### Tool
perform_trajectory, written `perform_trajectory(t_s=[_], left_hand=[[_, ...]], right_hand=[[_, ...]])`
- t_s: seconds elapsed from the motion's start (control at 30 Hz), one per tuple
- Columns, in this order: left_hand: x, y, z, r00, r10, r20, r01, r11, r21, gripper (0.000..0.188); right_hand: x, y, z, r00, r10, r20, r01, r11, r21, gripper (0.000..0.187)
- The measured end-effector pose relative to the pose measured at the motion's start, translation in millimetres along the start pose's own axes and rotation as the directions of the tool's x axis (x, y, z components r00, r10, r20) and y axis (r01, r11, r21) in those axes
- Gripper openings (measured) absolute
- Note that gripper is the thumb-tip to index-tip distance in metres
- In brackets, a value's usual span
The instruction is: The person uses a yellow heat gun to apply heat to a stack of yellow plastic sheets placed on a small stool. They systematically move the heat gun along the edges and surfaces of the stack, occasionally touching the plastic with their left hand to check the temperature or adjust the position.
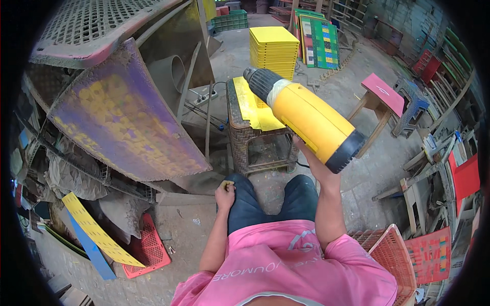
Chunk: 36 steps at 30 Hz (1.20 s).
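A yellow heat gun (314, 117) with a black nozzle and black rear cap is raised in front of me, its nozzle toward the upper left. My right hand (315, 159) grips it from below; the gun covers part of the fingers. On my left thigh rests my left hand (225, 195), fingers curled in, and whatever might be inside them is hidden. Just beyond my knees stands a dark woven-pattern stool (245, 145) with a flat yellow piece (265, 121) on it. Behind the gun rises a tall stack of yellow panels (274, 43), partly covered by it.
A purple-and-yellow stained panel (120, 117) leans close on my left, under a dusty mesh crate (102, 30). A pink-topped stool (383, 94) stands at right. Red crates (390, 260) sit behind my right elbow. A power strip (206, 98) lies left of the woven stool.
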State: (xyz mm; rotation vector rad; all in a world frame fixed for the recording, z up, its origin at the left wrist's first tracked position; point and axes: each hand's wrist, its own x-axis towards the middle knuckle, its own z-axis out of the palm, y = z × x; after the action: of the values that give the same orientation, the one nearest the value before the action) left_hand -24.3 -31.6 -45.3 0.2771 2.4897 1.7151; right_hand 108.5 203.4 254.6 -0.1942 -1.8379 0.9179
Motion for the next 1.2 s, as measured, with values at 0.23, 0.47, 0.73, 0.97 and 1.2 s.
perform_trajectory(t_s=[0.23, 0.47, 0.73, 0.97, 1.2], left_hand=[[-5.2, 9.2, -7.0, 1.0, 0.022, 0.008, -0.021, 0.999, -0.038, 0.015], [-4.2, 4.8, -5.8, 0.999, 0.042, 0.029, -0.042, 0.999, -0.009, 0.018], [-3.9, 7.6, -0.9, 0.996, 0.084, 0.02, -0.085, 0.996, 0.019, 0.017], [-6.1, 12.9, -2.9, 0.997, 0.031, 0.07, -0.032, 0.999, 0.011, 0.017], [-5.6, 12.8, -1.5, 0.997, 0.074, 0.017, -0.074, 0.997, -0.007, 0.016]], right_hand=[[36.9, -17.9, -27.3, 0.837, 0.467, -0.286, -0.447, 0.884, 0.135, 0.026], [49.9, -17.9, -39.1, 0.847, 0.355, -0.395, -0.352, 0.932, 0.084, 0.023], [-5.1, 3.3, -45.0, 0.953, 0.287, 0.099, -0.278, 0.955, -0.101, 0.044], [-15.1, 6.0, -50.8, 0.904, 0.377, 0.199, -0.344, 0.921, -0.183, 0.043], [15.0, -13.7, -35.1, 0.994, -0.036, -0.108, 0.024, 0.993, -0.112, 0.035]])
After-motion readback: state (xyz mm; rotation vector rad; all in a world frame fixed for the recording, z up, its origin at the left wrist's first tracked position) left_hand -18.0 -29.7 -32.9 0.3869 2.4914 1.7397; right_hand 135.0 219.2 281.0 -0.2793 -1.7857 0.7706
